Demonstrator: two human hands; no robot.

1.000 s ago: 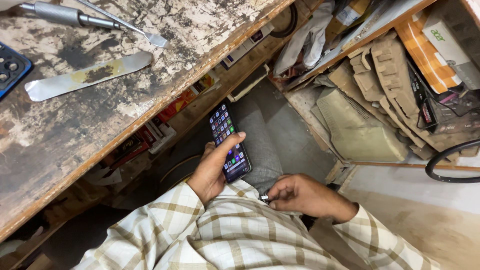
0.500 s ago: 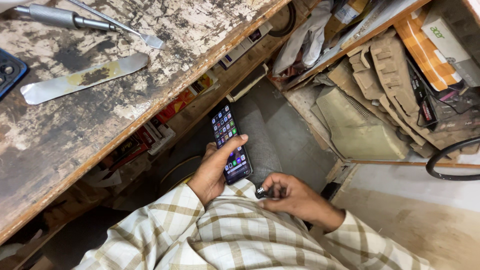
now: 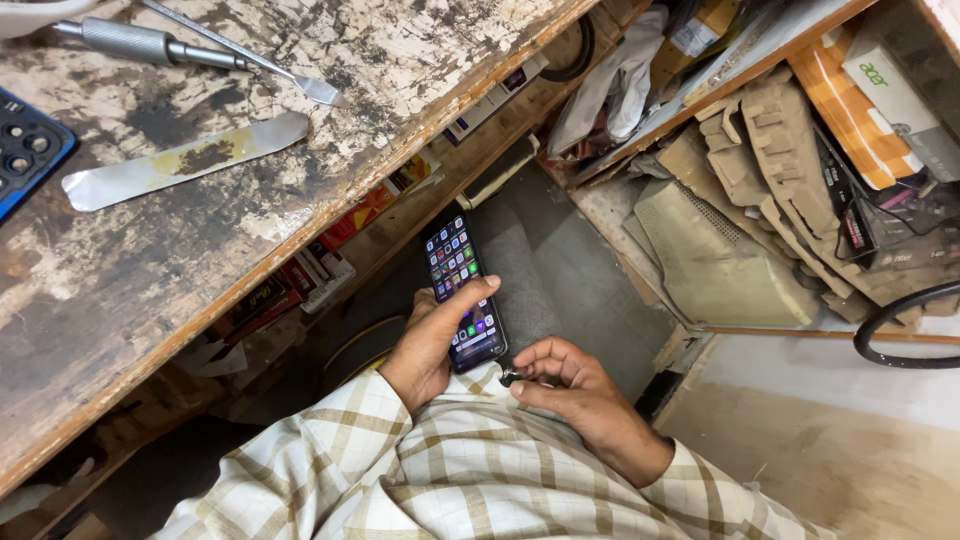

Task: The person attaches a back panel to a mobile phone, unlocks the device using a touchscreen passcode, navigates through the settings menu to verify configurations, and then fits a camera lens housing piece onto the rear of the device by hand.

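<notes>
Left hand [image 3: 430,345] grips a lit phone [image 3: 464,291] below the workbench [image 3: 150,260] edge, thumb resting across its screen. Right hand [image 3: 575,390], at the phone's four o'clock, pinches a small dark part [image 3: 509,377] at its lower end. Apparently mid-work: the part is not visibly seated.

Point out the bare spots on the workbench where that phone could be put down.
The workbench lies bare below the flat metal strip, down to its front edge, and right of the metal spudger. The top left is crowded with tools and a blue phone back. The left hand holds the phone.
</notes>
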